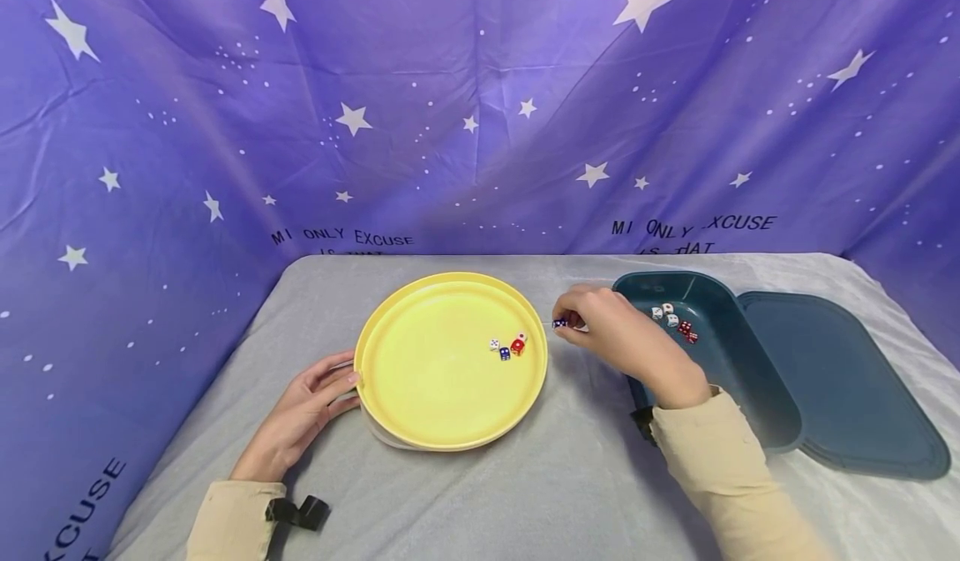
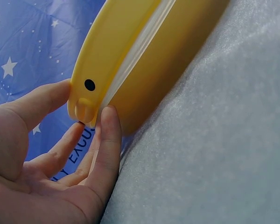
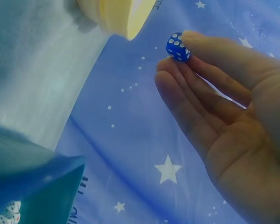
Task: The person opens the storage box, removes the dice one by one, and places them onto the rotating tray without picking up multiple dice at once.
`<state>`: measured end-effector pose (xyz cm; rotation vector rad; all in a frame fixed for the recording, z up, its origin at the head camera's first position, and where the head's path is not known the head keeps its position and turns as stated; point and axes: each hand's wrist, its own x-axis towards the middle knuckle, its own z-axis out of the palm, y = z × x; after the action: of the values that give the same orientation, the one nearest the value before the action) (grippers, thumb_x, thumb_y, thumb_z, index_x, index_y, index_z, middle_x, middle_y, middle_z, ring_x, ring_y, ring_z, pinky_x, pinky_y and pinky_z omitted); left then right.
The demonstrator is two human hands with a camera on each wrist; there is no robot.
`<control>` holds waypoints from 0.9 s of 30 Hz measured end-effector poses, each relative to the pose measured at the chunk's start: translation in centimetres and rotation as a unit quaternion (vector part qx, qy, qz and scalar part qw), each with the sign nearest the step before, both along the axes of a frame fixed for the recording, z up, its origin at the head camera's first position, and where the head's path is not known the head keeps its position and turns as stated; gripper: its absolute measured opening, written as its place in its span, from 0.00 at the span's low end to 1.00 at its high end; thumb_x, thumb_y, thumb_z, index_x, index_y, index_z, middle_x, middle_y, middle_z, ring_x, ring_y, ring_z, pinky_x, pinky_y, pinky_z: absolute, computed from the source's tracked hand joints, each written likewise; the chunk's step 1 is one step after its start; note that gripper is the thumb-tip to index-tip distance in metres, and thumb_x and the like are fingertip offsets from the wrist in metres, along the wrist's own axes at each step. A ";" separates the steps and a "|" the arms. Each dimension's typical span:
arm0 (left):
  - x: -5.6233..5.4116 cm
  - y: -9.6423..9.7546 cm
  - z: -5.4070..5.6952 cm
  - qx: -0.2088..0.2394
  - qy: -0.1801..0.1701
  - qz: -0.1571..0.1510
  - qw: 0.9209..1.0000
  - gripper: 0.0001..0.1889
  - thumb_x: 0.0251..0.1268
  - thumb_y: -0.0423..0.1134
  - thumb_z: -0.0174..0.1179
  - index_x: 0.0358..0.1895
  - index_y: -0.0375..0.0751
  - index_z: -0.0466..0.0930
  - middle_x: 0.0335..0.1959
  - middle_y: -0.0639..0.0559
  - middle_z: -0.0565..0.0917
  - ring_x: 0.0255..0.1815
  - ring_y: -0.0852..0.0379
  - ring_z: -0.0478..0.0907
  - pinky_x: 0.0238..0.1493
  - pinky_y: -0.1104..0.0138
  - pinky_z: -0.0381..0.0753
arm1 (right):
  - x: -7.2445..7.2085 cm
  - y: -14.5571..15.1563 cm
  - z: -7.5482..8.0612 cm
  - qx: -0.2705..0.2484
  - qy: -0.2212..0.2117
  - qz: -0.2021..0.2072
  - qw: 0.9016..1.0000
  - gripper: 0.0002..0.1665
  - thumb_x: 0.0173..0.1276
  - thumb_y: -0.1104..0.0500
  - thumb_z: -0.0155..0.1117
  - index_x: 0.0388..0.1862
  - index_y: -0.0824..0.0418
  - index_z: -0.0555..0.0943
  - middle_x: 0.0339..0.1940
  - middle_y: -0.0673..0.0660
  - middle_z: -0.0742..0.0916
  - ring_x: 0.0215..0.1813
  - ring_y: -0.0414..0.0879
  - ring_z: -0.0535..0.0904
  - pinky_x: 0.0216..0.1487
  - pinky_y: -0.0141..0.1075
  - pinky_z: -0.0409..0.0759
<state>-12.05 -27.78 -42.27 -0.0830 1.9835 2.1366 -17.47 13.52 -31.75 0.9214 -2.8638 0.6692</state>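
Observation:
My right hand pinches a blue die with white pips between thumb and fingertips, just off the right rim of a round yellow tray. On the tray's right side lie several dice: a white die, a blue die, a red die and a pale one behind it. My left hand holds the tray's left edge, thumb at the rim and fingers against the side. A black dot and a small knob show on that edge in the left wrist view.
Under my right forearm stands a dark teal box with several white dice and red dice inside. Its flat teal lid lies to the right. Grey cloth covers the table; a purple starry curtain hangs behind.

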 end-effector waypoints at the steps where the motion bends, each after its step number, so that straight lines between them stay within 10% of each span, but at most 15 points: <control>1: 0.0 0.0 0.0 0.000 0.000 0.000 1.000 0.29 0.73 0.33 0.58 0.71 0.27 0.59 0.55 0.51 0.80 0.54 0.61 0.81 0.58 0.61 0.85 | 0.0 -0.2 -0.1 0.001 -0.002 0.001 1.000 0.03 0.63 0.67 0.70 0.34 0.60 0.85 0.30 0.50 0.82 0.33 0.41 0.76 0.35 0.35 0.80; 27: -0.1 -0.1 -0.1 0.001 -0.002 0.002 1.000 0.29 0.73 0.33 0.58 0.71 0.28 0.59 0.54 0.52 0.81 0.54 0.61 0.81 0.58 0.60 0.84 | 0.0 -2.5 -2.7 -0.012 -0.002 0.047 0.999 0.09 0.59 0.71 0.72 0.39 0.63 0.87 0.38 0.53 0.87 0.41 0.45 0.82 0.41 0.36 0.85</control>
<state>-12.11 -27.87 -42.35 -0.0910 1.9809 2.1405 -17.50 11.01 -34.42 1.0576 -2.8229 0.7133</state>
